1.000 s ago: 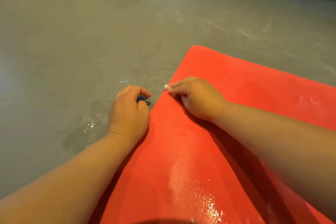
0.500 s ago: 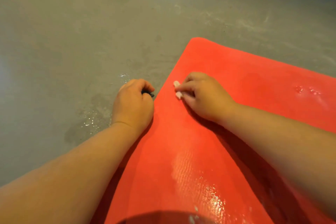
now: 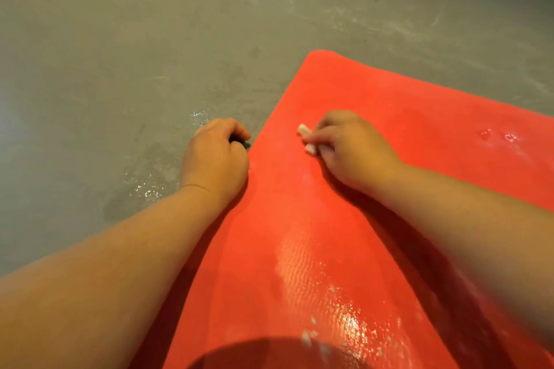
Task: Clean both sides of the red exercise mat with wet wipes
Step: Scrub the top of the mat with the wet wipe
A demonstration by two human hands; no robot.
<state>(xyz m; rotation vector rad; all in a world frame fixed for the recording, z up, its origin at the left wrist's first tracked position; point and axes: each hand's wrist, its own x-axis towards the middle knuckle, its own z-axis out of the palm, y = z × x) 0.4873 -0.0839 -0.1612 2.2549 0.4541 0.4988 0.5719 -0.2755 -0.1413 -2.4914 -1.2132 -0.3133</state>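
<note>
The grey concrete floor (image 3: 120, 39) filled the view from 7 o'clock round to 2 o'clock. The red exercise mat (image 3: 389, 117) lay flat on it, spreading from the centre out to 3 o'clock and down to 6 o'clock, with one rounded corner pointing toward 12 o'clock. Both bare forearms reached in from the lower corners, the left from 8 o'clock and the right from 4 o'clock. The left hand (image 3: 214, 159) rested knuckles-up on the floor, touching the mat's 9 o'clock edge; its grip was closed, fingers curled round a small dark thing (image 3: 244, 144) that was too hidden to identify. The right hand (image 3: 350, 150) sat on the mat at 3 o'clock of the left hand and near it, its grip closed on a white wet wipe (image 3: 303, 129), of which two small ends stuck out past the fingers on the 9 o'clock side and lay against the red surface. A wet patch (image 3: 144, 189) glistened on the floor at 8 o'clock of the left hand. A wet sheen (image 3: 302, 263) shone on the mat toward 6 o'clock, with white crumbs (image 3: 308, 335) below it, and a few droplets (image 3: 497, 135) sat near 3 o'clock.
</note>
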